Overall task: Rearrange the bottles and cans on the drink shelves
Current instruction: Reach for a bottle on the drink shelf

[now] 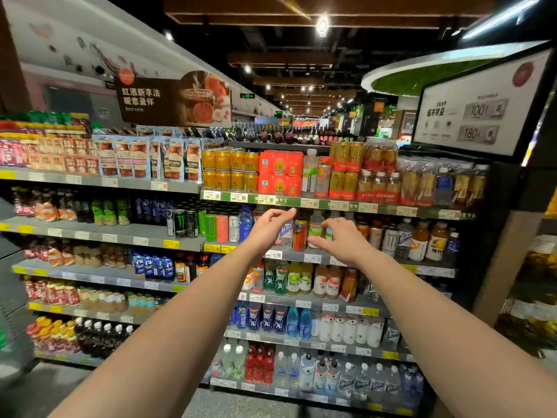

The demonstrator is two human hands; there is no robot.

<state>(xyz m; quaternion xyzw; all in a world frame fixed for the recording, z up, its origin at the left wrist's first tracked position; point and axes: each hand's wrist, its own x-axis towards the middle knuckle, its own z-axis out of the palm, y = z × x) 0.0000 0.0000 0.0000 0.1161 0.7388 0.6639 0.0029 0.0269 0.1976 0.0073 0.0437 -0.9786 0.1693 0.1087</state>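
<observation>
Both my arms reach toward the second drink shelf from the top. My left hand hovers in front of a clear bottle with a blue label, fingers loosely curved and holding nothing. My right hand is spread with thumb and fingers apart beside a green-labelled bottle, not closed on it. Between my two hands a red can stands upright. Monster cans line the same shelf to the left.
Gold cans and red packs fill the top shelf. Lower shelves hold sports drinks, blue bottles and water bottles. A white sign juts out at upper right. The aisle floor lies at lower left.
</observation>
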